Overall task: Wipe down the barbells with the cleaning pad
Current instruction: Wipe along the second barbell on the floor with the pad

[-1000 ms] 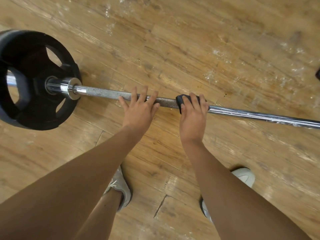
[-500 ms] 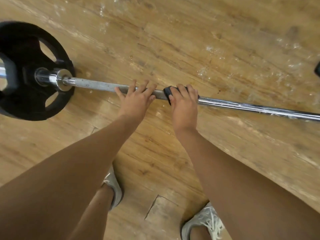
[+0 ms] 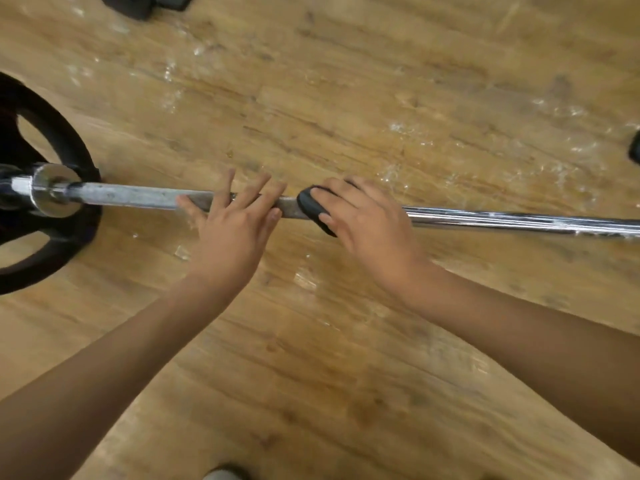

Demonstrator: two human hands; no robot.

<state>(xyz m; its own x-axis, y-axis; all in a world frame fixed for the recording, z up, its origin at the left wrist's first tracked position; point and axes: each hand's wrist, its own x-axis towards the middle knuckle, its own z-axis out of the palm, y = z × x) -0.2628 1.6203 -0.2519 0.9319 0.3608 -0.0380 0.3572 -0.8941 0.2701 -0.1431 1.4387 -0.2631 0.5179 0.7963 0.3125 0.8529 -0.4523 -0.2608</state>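
A steel barbell [image 3: 138, 197] lies across the wooden floor from left to right, dull grey on the left stretch and shiny chrome on the right stretch [image 3: 519, 221]. A black weight plate [image 3: 65, 147] sits on its left end behind a chrome collar [image 3: 52, 194]. My left hand [image 3: 232, 220] rests flat on the bar with straight, spread fingers. Just to its right, my right hand [image 3: 367, 220] grips a black cleaning pad [image 3: 310, 206] wrapped over the bar; most of the pad is hidden under the fingers.
Dark objects lie on the floor at the top left [image 3: 138, 3] and at the right edge [image 3: 635, 150]. The floor shows wet, glossy streaks behind the bar. A shoe tip [image 3: 221, 474] peeks in at the bottom edge.
The view has shifted and drawn closer. Both hands stay on the bar, with the pad still just right of the left hand; my feet have mostly left the frame.
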